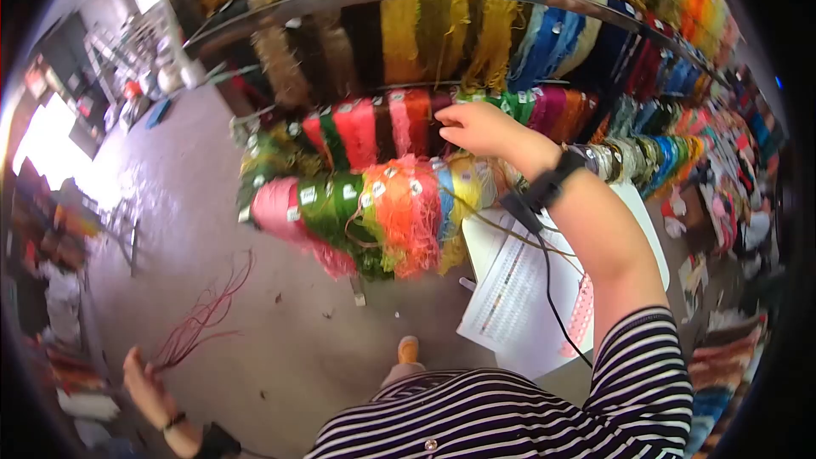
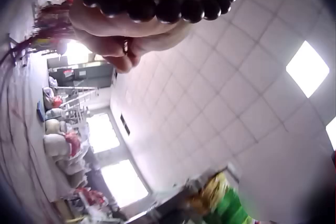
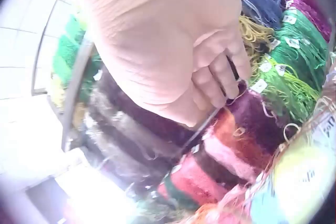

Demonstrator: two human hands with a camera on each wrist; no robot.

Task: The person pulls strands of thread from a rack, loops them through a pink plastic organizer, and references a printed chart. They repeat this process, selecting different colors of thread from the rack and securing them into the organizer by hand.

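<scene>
Red strands [image 1: 189, 336] pinched in left hand [image 1: 148, 387], held wide presumably against tangling; right hand [image 1: 481, 128] curled at purple skein [image 3: 257, 115], grip unclear.

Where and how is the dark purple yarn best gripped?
Likely at the top of the dark purple yarn, from above: it hangs down, with orange yarn and green yarn crowding its sides, and the right hand is near its upper end.

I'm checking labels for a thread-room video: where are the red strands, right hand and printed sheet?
Red strands [image 1: 182, 345]: head view, on their dense lower part.
Right hand [image 1: 478, 128]: head view, on the back of the hand.
Printed sheet [image 1: 510, 293]: head view, around mid-page.
</scene>
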